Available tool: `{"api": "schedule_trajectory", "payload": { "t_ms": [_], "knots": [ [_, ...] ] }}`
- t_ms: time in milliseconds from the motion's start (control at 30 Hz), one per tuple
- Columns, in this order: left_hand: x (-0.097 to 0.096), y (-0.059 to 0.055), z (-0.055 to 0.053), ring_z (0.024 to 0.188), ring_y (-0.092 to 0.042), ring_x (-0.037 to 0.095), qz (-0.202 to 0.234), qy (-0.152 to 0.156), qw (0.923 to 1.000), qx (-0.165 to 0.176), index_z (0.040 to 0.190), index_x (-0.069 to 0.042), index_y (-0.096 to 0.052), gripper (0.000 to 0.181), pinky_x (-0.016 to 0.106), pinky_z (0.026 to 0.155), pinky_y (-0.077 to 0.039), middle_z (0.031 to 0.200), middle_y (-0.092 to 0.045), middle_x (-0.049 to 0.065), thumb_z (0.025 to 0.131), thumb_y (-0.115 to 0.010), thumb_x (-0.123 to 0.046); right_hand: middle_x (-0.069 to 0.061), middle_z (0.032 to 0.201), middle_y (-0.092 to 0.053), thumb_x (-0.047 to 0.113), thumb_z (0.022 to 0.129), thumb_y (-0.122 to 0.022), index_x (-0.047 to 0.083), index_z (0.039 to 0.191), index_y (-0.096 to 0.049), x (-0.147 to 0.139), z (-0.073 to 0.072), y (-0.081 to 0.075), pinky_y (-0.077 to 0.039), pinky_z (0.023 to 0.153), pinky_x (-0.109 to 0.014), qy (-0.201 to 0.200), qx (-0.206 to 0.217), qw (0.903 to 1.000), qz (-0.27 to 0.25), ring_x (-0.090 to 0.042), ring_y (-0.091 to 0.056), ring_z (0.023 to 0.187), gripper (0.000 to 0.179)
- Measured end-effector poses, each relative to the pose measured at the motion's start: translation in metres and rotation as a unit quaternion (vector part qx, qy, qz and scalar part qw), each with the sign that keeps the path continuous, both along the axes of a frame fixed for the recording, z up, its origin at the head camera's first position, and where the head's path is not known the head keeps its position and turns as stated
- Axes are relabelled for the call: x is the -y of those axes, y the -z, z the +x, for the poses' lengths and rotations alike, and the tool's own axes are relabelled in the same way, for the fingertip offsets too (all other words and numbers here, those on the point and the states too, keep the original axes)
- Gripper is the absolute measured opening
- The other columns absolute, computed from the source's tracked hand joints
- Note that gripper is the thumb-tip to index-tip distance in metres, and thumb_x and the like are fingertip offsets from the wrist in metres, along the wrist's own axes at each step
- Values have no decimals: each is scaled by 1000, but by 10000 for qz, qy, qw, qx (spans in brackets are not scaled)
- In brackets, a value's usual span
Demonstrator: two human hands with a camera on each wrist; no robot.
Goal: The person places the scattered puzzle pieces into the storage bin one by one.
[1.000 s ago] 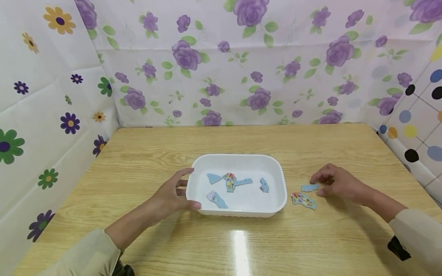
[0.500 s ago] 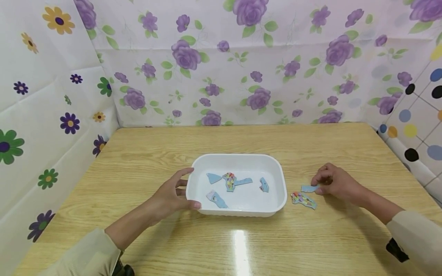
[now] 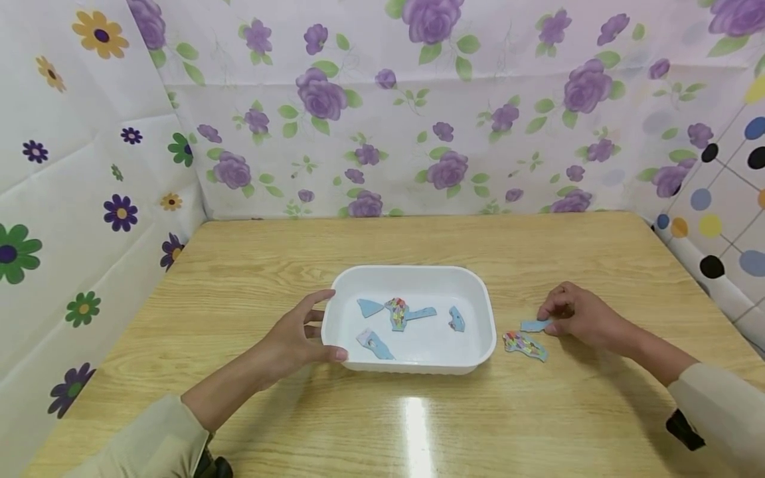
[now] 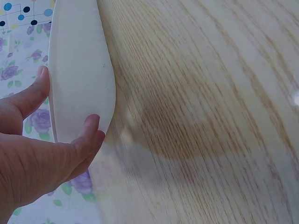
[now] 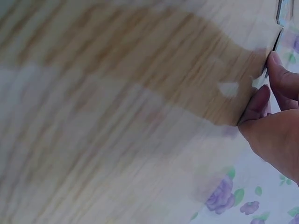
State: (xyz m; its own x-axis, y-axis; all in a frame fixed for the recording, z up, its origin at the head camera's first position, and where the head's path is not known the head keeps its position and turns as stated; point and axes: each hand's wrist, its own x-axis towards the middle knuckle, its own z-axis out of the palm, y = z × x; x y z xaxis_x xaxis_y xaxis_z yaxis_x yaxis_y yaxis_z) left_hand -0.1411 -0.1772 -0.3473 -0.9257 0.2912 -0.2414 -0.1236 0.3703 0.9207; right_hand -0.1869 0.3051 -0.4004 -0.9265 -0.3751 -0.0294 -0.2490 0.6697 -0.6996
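Observation:
My left hand (image 3: pixel 299 332) holds the left end of a white plastic tray (image 3: pixel 418 364), thumb at the near corner and fingers along the outer wall. In the left wrist view, my left hand (image 4: pixel 51 154) touches the side of the tray (image 4: pixel 81 60). To the right of the tray, my right hand (image 3: pixel 580 317) pinches the right end of a narrow blue puzzle piece (image 3: pixel 532 326) flat on the table. Just below it lies a multicoloured puzzle piece (image 3: pixel 526 346). The right wrist view shows my right hand (image 5: pixel 275 130) low at the tabletop, the held piece barely visible.
Several pieces lie inside the tray: a blue triangular piece (image 3: pixel 370 307), a multicoloured piece (image 3: pixel 398 317), a blue strip (image 3: pixel 422 313) and others. The wooden table (image 3: pixel 269 265) is bordered by a flowered cloth (image 3: pixel 358 153) at the back.
My right thumb has come onto the end of the blue puzzle piece, and the right fingers have closed in on it slightly. The left hand and the tray stay in place.

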Motion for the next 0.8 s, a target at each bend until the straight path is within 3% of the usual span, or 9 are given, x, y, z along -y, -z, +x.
{"api": "schedule_trajectory", "payload": {
  "t_ms": [333, 800],
  "knots": [
    [0, -1, 0, 123, -50, 40, 7, 76, 10000, -47, 152, -16, -22, 105, 40, 84, -55, 138, -43, 23, 70, -87, -12, -10, 108, -54, 7, 84, -73, 8, 92, -70, 3, -1, -8, -46, 76, -21, -76, 51, 9999, -42, -19, -50, 94, 9],
    [0, 0, 0, 120, -53, 38, -21, 21, 10000, -7, 151, -18, -23, 103, 39, 84, -55, 138, -44, 22, 70, -87, -12, -8, 109, -55, 14, 89, -69, 10, 101, -68, -3, -1, -24, -46, 72, -28, 266, 29, 9995, 144, -18, -50, 92, 13]
  ]
}}
